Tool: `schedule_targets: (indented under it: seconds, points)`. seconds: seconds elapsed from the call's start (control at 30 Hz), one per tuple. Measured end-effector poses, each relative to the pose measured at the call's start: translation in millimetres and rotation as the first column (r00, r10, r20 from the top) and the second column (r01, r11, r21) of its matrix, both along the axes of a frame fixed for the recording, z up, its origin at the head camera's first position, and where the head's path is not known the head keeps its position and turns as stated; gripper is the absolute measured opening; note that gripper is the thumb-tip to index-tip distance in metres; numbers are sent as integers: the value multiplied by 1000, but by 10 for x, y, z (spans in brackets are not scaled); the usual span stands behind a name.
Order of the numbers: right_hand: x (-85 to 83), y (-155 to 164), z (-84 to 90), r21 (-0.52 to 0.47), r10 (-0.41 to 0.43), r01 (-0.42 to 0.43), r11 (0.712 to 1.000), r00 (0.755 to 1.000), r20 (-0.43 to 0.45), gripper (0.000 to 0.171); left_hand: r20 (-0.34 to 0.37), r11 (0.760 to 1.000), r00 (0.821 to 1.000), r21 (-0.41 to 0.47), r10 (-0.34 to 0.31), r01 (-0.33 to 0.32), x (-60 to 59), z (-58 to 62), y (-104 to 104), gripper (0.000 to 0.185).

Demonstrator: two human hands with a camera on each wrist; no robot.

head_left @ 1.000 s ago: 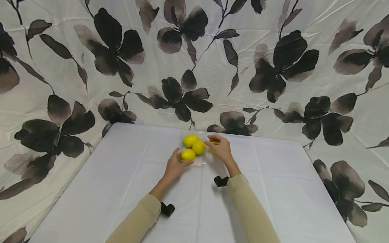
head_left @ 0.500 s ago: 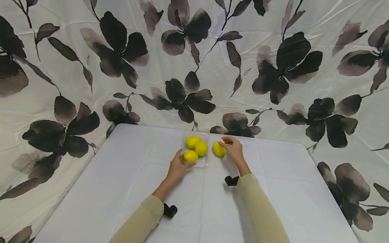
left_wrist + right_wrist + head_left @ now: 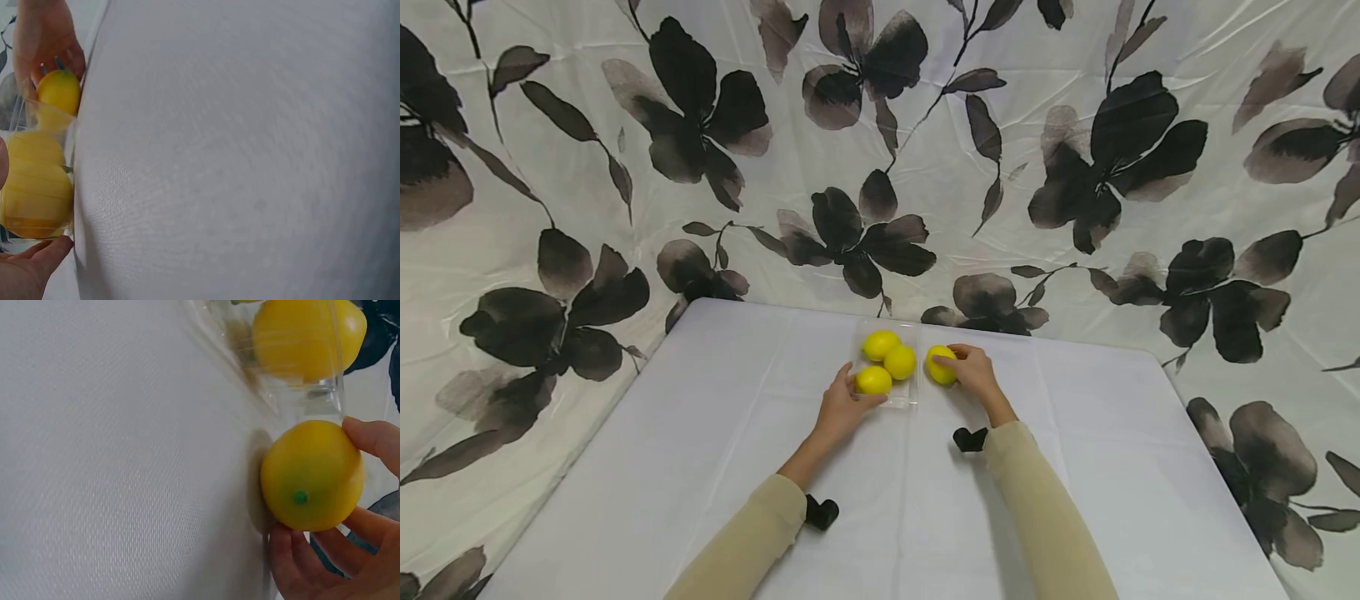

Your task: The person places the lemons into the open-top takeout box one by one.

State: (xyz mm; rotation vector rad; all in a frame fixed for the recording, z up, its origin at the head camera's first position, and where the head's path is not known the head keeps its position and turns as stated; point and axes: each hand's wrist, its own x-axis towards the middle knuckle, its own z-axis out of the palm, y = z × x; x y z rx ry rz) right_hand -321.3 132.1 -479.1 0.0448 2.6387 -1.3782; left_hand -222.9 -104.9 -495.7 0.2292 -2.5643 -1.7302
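A clear plastic container (image 3: pixel 904 401) with three yellow lemons (image 3: pixel 874 381) in it lies near the far edge of the table. My left hand (image 3: pixel 841 407) grips its near left corner, thumb at the front and fingers along the side. Just right of the container, my right hand (image 3: pixel 976 372) holds another lemon (image 3: pixel 938 367). In the right wrist view this lemon (image 3: pixel 312 469) shows a green stem tip, with the thumb on one side and several fingers on the other. The left wrist view shows the container's wall (image 3: pixel 53 112) between the left hand and that lemon.
A white cloth covers the table (image 3: pixel 820 550). Behind it hangs a white curtain (image 3: pixel 925 33) printed with dark flowers. Black wrist-worn pieces stick out at the left cuff (image 3: pixel 822 512) and the right cuff (image 3: pixel 970 440).
My right hand has moved right, away from the container's edge, and its fingers have closed round the single lemon there. My left hand stays at the container. The head view has shifted slightly.
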Motion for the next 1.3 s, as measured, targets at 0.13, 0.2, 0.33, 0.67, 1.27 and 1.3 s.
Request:
schedule_targets:
  seconds: [0.13,0.2,0.33,0.67,1.27,1.3]
  points:
    - [30,-22,54,-17,-5,5,1000,1000,-7,63,11,1000,1000,0,3,-3,-4,19,-9,98]
    - [48,-33,88,-40,-22,21,999,1000,-20,64,11,1000,1000,-6,1,-1,1,23,-15,97]
    - [65,-49,156,-101,-41,39,994,999,-19,67,9,1000,1000,-12,2,-2,6,22,-24,97]
    - [82,-27,169,-170,-83,78,982,996,-21,64,4,1000,1000,-5,-10,10,16,34,5,97]
    - [309,-385,408,-255,105,-142,956,982,-155,61,-4,1000,1000,7,-12,12,2,13,-18,97]
    - [315,-392,390,-258,119,-159,953,979,-163,59,-3,1000,1000,6,-12,12,4,9,-19,97]
